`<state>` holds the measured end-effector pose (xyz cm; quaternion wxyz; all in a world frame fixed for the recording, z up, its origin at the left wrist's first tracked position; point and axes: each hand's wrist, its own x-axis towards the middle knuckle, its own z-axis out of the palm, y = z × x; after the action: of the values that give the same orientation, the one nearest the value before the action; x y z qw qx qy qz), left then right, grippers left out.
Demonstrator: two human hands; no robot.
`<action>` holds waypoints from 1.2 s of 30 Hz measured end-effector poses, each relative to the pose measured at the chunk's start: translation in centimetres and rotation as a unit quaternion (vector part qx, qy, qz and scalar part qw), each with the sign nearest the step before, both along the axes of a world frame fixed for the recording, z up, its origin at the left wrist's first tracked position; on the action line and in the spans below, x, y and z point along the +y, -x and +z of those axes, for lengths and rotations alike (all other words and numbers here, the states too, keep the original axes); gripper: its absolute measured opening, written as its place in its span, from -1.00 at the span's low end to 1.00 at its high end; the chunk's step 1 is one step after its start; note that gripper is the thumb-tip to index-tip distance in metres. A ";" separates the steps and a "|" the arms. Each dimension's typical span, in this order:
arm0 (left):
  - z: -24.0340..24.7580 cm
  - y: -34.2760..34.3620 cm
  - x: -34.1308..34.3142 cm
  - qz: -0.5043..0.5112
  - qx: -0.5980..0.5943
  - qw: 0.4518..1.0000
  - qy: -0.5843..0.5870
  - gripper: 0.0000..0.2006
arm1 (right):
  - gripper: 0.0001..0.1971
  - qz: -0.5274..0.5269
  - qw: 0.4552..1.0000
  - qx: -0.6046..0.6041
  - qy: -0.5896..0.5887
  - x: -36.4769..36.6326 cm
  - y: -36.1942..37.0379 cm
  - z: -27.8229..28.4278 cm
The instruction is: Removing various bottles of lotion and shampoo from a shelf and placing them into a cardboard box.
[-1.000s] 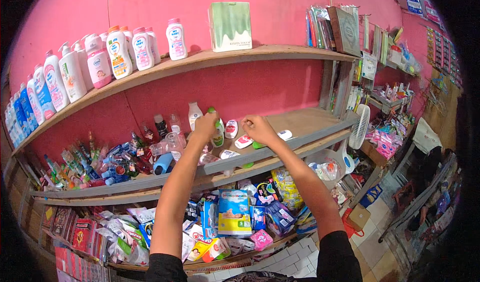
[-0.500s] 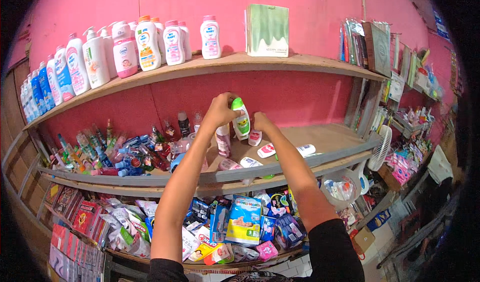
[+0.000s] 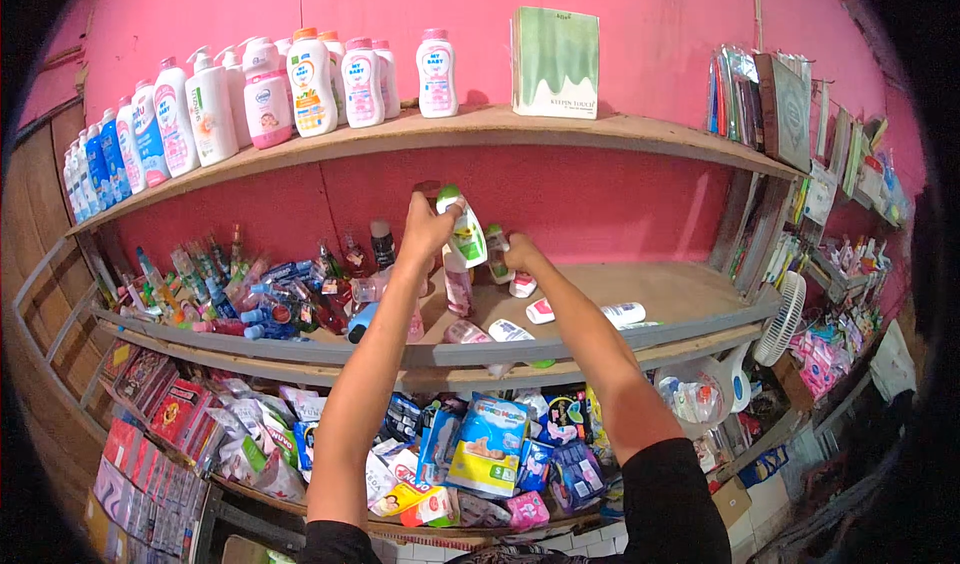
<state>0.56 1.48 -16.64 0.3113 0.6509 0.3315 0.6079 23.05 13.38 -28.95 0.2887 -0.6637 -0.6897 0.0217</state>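
Note:
On the middle shelf (image 3: 665, 286), my left hand (image 3: 430, 226) is closed around a white bottle with a green cap (image 3: 466, 236), held tilted above the board. Just right of it, my right hand (image 3: 525, 255) grips a smaller greenish bottle (image 3: 497, 252), partly hidden by the fingers. Beneath the left hand's bottle stands a pink bottle (image 3: 458, 294). A small pink-and-white bottle (image 3: 522, 284) sits under my right hand. Several others lie on their sides near the front rail, among them a white bottle (image 3: 511, 331) and another white one (image 3: 624, 314).
Lotion and powder bottles (image 3: 312, 84) line the upper shelf beside a green box (image 3: 556, 62). Perfume bottles (image 3: 285, 299) crowd the left of the middle shelf. A grey rail (image 3: 560, 350) runs along its front. Packets (image 3: 487, 446) fill the shelf below; a white fan (image 3: 783, 319) stands right.
The white bottle in my left hand has tipped further and shifted slightly left. My right hand now shows a greenish bottle in its fingers. The whole view has turned a little left.

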 end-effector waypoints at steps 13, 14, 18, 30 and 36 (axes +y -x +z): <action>-1.7 1.7 -4.5 -0.047 -0.093 0.989 0.104 -0.63 | -0.70 0.131 0.859 0.471 0.154 -13.1 0.7 8.2; -1.6 1.9 -5.3 -0.043 -0.094 0.989 0.106 -0.63 | -0.68 0.154 0.852 0.479 0.146 -14.9 1.3 9.1; -1.8 4.2 -8.3 -0.101 -0.177 0.967 0.156 -0.71 | -0.70 0.239 0.816 0.514 0.115 -20.8 5.7 11.4; -11.4 22.3 -23.6 -0.035 -0.448 0.890 0.075 -0.79 | -0.69 0.429 0.737 0.488 0.186 -32.0 26.3 9.0; -23.4 34.1 -34.6 0.128 -0.556 0.813 0.117 -0.71 | -0.68 0.504 0.690 0.421 0.305 -37.7 40.7 0.0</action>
<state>-33.51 -33.10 -40.04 0.4357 0.1123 0.2507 0.8571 -17.68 -24.33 -28.92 0.2764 -0.1894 -0.6820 0.6501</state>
